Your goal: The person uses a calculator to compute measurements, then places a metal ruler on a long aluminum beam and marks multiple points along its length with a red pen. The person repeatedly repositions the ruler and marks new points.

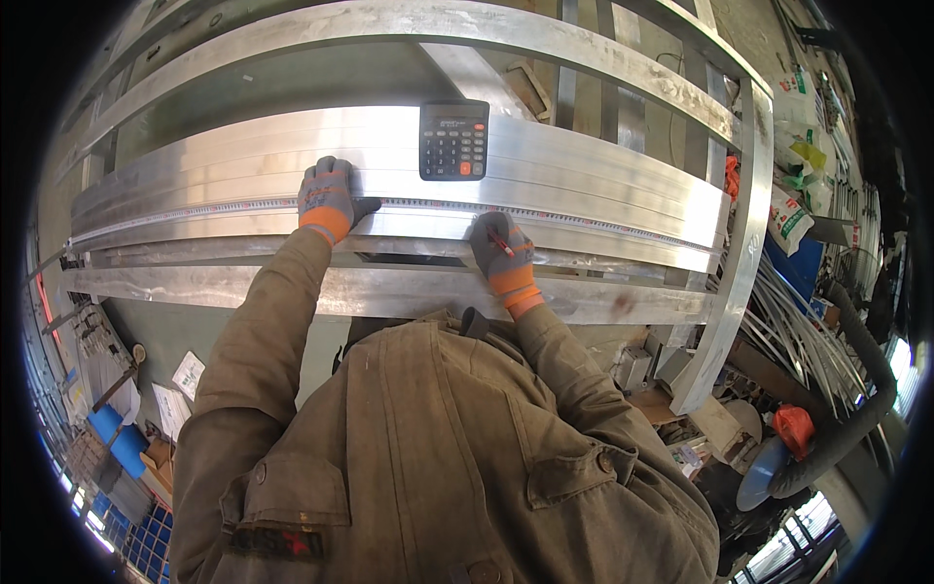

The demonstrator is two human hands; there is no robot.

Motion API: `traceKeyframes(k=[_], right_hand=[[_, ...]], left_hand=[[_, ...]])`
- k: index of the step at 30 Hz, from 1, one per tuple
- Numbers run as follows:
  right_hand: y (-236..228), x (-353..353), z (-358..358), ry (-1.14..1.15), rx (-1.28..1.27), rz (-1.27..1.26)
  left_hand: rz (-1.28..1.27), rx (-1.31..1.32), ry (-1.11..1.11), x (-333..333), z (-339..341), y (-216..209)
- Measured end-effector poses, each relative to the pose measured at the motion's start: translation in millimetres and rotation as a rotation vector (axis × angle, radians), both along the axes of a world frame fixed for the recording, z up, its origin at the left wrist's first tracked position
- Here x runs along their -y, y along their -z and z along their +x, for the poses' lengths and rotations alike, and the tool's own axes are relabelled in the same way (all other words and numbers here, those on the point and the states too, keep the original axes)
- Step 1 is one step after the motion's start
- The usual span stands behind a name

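Note:
My left hand (329,199), in a grey and orange work glove, lies flat over a tape measure (438,204), with the thumb spread to the right. The white tape runs lengthwise along several silvery metal bars (233,161) laid side by side. To the right, my right hand (504,258), gloved the same way, is closed around a slim red pen (500,241). It rests by the near edge of the bars, just below the tape; the pen's tip is hidden. A black calculator (453,141) with grey and orange keys lies on the bars beyond both hands.
A metal frame (438,21) of long rails surrounds the bars, with an upright side rail (751,229) at right. Beyond it lie white bags (788,214), a bundle of thin metal rods (808,331) and a thick grey hose (871,341). A blue cylinder (115,440) stands at lower left.

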State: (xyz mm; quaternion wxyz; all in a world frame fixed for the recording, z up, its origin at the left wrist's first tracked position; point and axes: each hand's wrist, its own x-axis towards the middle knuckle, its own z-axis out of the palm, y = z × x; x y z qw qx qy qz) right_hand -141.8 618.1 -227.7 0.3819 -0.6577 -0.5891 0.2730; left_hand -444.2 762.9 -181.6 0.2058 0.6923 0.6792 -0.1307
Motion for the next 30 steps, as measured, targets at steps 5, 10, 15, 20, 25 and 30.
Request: traceKeyframes(k=[5,10,15,20,25,30], right_hand=[[1.9,0.2,0.4,0.008,0.014,-0.02],[4.3,-0.4,0.5,0.006,-0.004,-0.062],[6.2,0.1,1.5,-0.014,0.007,-0.063],[7.0,-0.1,1.5,-0.007,-0.01,-0.093],[8.0,0.0,2.6,-0.019,-0.019,-0.099],[9.8,0.6,2.6,-0.014,-0.033,-0.109]], left_hand=[[0.005,-0.006,0.003,-0.1,0.0,0.8],[0.007,-0.001,-0.006,0.6,1.0,-0.4],[0.006,-0.004,-0.001,0.3,1.2,-2.0],[-0.006,-0.011,-0.005,-0.5,2.1,-2.8],[-0.014,-0.01,-0.009,-0.6,2.4,-2.7],[-0.008,-0.003,-0.006,-0.1,1.4,-1.4]])
